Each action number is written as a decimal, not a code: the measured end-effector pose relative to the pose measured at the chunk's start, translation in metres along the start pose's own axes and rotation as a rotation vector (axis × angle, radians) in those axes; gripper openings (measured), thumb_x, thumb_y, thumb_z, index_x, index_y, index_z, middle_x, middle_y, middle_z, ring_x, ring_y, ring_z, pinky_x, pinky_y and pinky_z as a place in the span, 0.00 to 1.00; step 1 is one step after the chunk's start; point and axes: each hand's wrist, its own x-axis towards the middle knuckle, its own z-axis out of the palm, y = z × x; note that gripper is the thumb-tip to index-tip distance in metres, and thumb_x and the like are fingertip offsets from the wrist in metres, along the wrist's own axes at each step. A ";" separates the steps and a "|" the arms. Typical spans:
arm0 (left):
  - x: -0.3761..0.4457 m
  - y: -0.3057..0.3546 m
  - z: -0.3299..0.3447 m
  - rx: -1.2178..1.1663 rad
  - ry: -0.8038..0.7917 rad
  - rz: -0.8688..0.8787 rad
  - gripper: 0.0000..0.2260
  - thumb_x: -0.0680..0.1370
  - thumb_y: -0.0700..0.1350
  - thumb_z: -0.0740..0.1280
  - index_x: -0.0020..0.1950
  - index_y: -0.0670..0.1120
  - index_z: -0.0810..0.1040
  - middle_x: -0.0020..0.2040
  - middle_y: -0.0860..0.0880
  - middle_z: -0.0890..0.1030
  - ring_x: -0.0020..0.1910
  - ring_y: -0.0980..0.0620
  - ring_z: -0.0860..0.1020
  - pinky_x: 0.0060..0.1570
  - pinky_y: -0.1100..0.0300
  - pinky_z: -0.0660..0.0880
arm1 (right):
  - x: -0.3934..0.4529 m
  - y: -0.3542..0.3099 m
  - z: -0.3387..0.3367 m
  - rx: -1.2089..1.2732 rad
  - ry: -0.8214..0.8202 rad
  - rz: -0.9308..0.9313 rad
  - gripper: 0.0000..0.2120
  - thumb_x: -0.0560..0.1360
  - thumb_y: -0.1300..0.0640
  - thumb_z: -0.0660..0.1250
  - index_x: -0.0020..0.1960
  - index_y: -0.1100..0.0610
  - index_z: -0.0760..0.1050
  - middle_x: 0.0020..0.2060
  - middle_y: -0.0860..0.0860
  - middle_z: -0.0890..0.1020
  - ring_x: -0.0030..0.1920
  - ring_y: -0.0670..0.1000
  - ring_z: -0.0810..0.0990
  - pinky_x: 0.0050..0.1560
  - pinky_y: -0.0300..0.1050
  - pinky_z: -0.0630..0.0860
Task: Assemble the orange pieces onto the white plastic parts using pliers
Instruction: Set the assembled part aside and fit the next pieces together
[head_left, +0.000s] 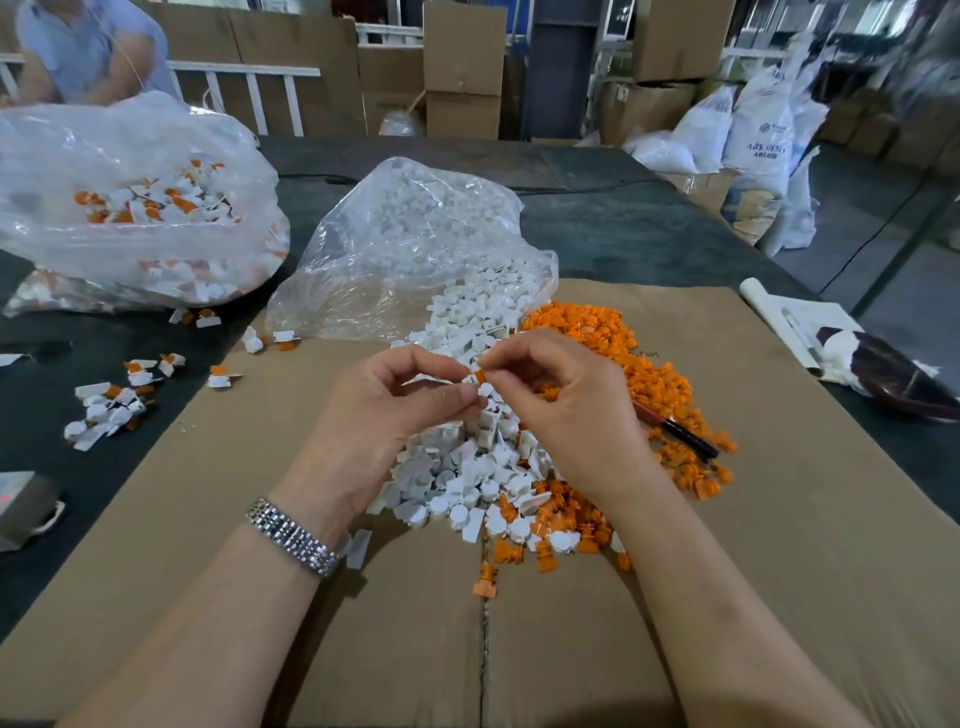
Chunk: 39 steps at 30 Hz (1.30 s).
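My left hand (400, 410) pinches a small white plastic part (484, 391) between thumb and fingers, just above a heap of loose white parts (467, 467). My right hand (566, 410) pinches an orange piece (478, 374) against the top of that white part. A pile of orange pieces (639, 374) spreads to the right of the white heap, and more lie at its near edge (566, 530). The pliers (680, 434), with red and black handles, lie on the orange pile just right of my right hand; no hand touches them.
A flattened cardboard sheet (208, 519) covers the dark table. An open clear bag of white parts (415, 244) lies behind the heap. A bag of assembled pieces (135, 202) sits at far left, with assembled ones scattered nearby (109, 405). Papers and a dark object (883, 374) lie at right.
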 end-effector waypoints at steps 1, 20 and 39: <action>0.000 0.000 -0.001 -0.026 -0.010 -0.009 0.10 0.69 0.42 0.81 0.49 0.45 0.86 0.50 0.38 0.87 0.52 0.40 0.86 0.55 0.57 0.82 | 0.000 0.000 -0.001 0.010 -0.007 -0.001 0.05 0.78 0.63 0.72 0.52 0.57 0.83 0.47 0.47 0.83 0.48 0.47 0.82 0.51 0.40 0.80; -0.003 -0.002 0.002 0.156 0.048 0.120 0.10 0.71 0.47 0.80 0.51 0.50 0.86 0.52 0.47 0.88 0.54 0.46 0.86 0.57 0.54 0.82 | 0.000 -0.005 -0.005 0.215 -0.097 0.176 0.08 0.78 0.63 0.72 0.56 0.56 0.82 0.46 0.49 0.85 0.49 0.48 0.84 0.54 0.45 0.82; 0.003 0.002 -0.002 -0.231 -0.103 0.026 0.07 0.72 0.42 0.78 0.48 0.44 0.87 0.54 0.40 0.86 0.54 0.45 0.85 0.55 0.58 0.81 | -0.002 -0.005 -0.007 0.147 -0.072 0.080 0.12 0.75 0.61 0.74 0.58 0.56 0.83 0.47 0.49 0.84 0.50 0.49 0.84 0.54 0.47 0.82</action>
